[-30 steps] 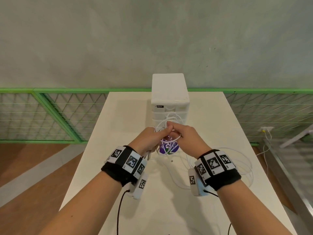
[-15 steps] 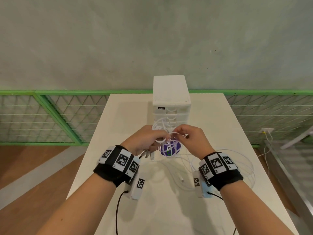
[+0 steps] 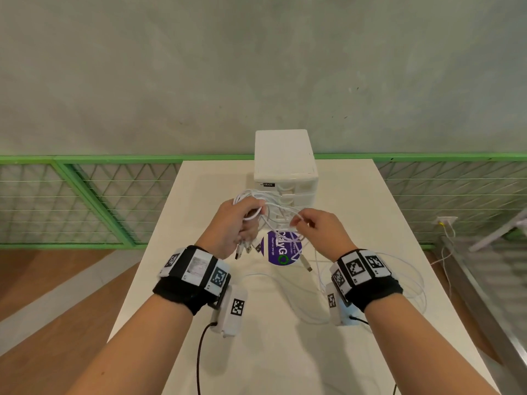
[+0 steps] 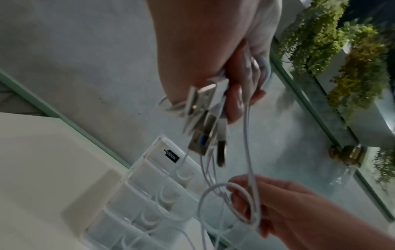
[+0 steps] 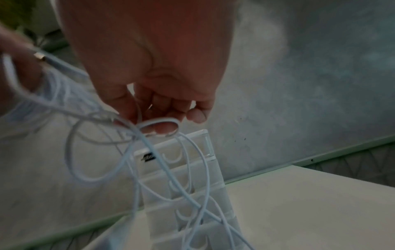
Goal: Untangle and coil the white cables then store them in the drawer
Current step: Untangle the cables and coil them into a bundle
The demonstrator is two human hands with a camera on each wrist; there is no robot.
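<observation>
A tangle of thin white cables (image 3: 273,208) hangs in the air between both hands, in front of a white drawer unit (image 3: 285,155) with all its drawers closed. My left hand (image 3: 242,220) grips a bunch of cables, and several USB plugs (image 4: 203,128) dangle below its fingers. My right hand (image 3: 302,222) pinches a small cable loop (image 5: 159,126) at its fingertips. More cable (image 3: 410,283) trails down onto the table (image 3: 285,352) and lies in loops to the right.
A round purple sticker (image 3: 278,252) lies on the table below the hands. A green wire fence (image 3: 85,201) runs behind the table against a grey wall. A wall socket with a cord (image 3: 445,223) sits low at the right.
Both hands have risen and drawn apart, the left to the left and the right to the right. The cable strands between them are now spread out and the purple sticker is uncovered.
</observation>
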